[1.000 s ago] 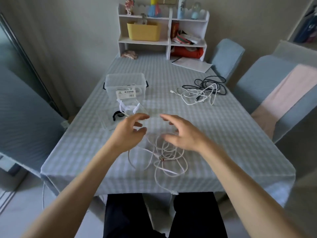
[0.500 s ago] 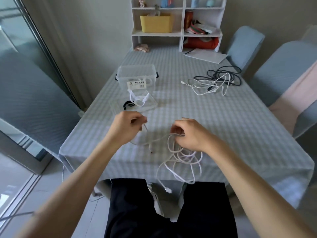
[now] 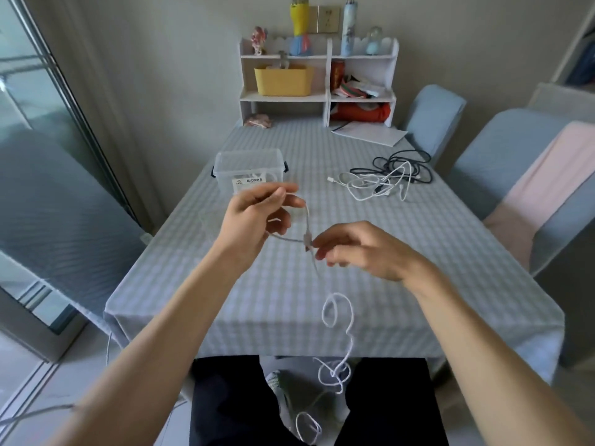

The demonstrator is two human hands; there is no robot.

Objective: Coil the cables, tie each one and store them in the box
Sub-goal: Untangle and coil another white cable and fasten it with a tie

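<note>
Head view: left hand (image 3: 257, 217) pinches the white cable (image 3: 307, 226) raised above the table (image 3: 418, 284); right hand (image 3: 357, 249) pinches its connector, so slack hangs off the near edge. Box (image 3: 251, 170) stands toward the far left edge.

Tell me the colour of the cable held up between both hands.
White, seen in the head view: the cable dangles from the hands down past the table edge.

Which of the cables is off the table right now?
The thin white cable pinched in both hands, dangling to the lap; the tangled black and white cables lie on the tablecloth.
</note>
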